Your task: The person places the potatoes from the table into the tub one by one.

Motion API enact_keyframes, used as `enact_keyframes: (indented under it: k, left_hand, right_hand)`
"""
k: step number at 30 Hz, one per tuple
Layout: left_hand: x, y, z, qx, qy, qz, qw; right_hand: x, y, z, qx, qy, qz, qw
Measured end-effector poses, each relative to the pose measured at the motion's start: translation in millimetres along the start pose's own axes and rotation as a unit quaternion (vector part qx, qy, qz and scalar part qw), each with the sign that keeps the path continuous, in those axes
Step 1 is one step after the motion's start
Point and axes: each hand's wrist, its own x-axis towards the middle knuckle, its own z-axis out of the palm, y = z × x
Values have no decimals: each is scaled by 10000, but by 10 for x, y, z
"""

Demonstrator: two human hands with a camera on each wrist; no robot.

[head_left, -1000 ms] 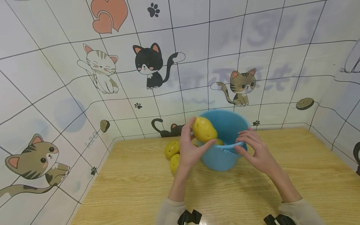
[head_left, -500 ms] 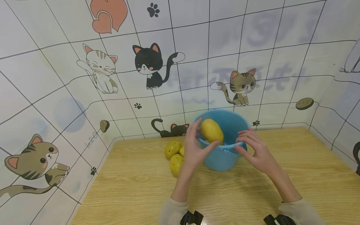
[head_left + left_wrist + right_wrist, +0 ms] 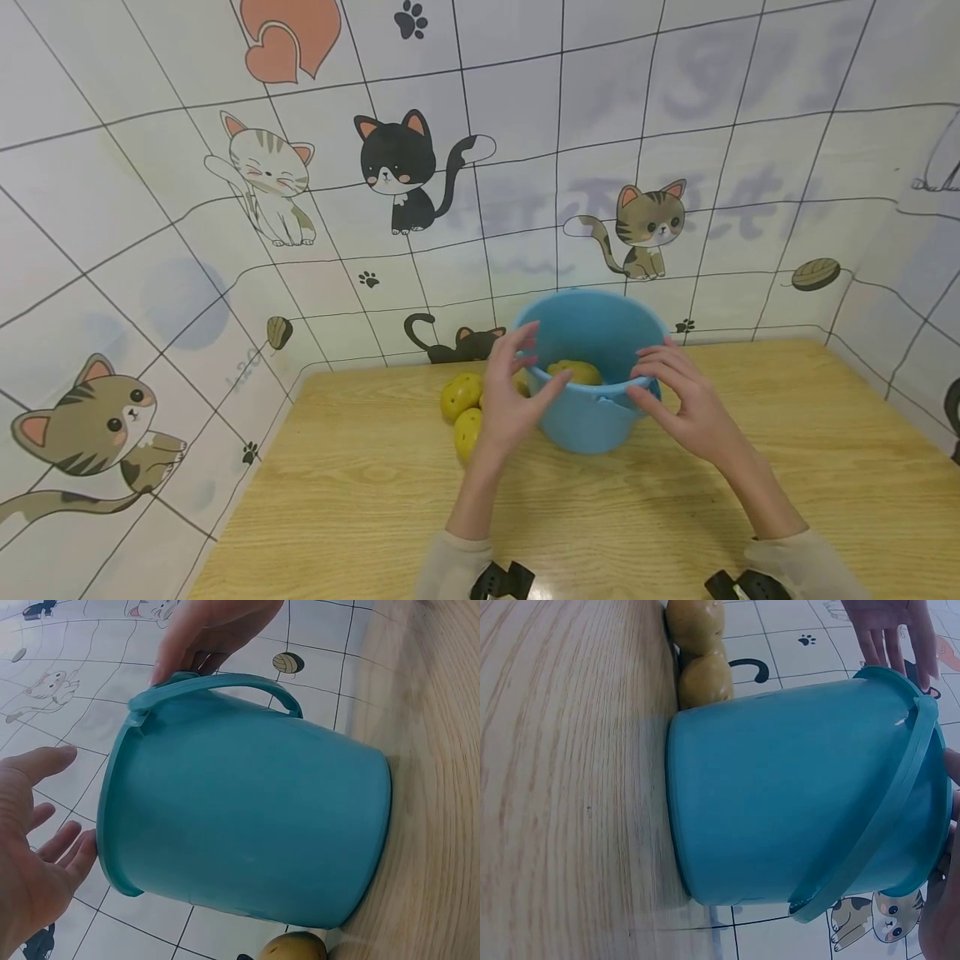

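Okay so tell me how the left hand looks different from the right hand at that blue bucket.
The left hand has its thumb and fingers spread and holds nothing, while the right hand grips the rim of the blue bucket. The left hand is on the side near the yellow potatoes; the right hand is at the opposite side. Both hands are bare and come out of pale sleeves.
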Motion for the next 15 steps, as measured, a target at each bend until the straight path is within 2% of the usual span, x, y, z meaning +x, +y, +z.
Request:
enact_keyframes:
  k: [7, 12, 15]
  left_hand:
    - [0, 77, -73, -93, -33, -247, 9996]
    - [23, 302, -149, -107, 3, -274, 9996]
    - [32, 377, -199, -84, 1, -303, 9995]
  right_hand:
    - [19, -14, -2, -2, 41, -136, 9999]
    - [22, -4, 11, -6, 121, -223, 9997]
    - [19, 5, 20, -1, 176, -258, 9995]
